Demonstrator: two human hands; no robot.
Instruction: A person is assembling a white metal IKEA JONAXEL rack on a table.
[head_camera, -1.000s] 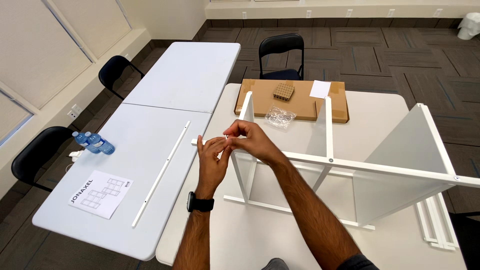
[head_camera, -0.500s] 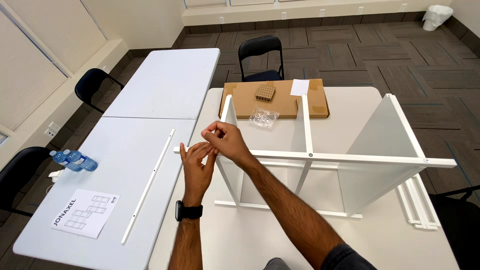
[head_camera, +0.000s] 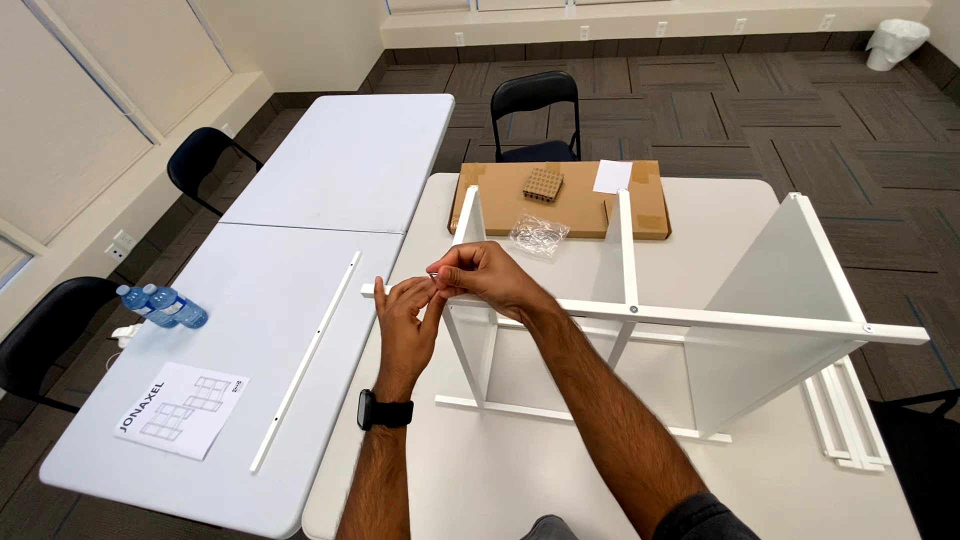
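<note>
A white furniture frame with upright panels stands on the right table. My left hand, with a black watch on its wrist, is held palm up at the frame's left end. My right hand reaches across and pinches a small part, too small to identify, over the left palm's fingertips. Both hands touch each other just in front of the end of the frame's top rail.
A flat cardboard box with a clear bag of small parts lies at the far table edge. On the left table are a long white rail, an instruction sheet and water bottles. Loose white rails lie at right. Black chairs stand around.
The view has shifted slightly. My hands stay together at the frame's left end, the right fingers still working over the left palm.
</note>
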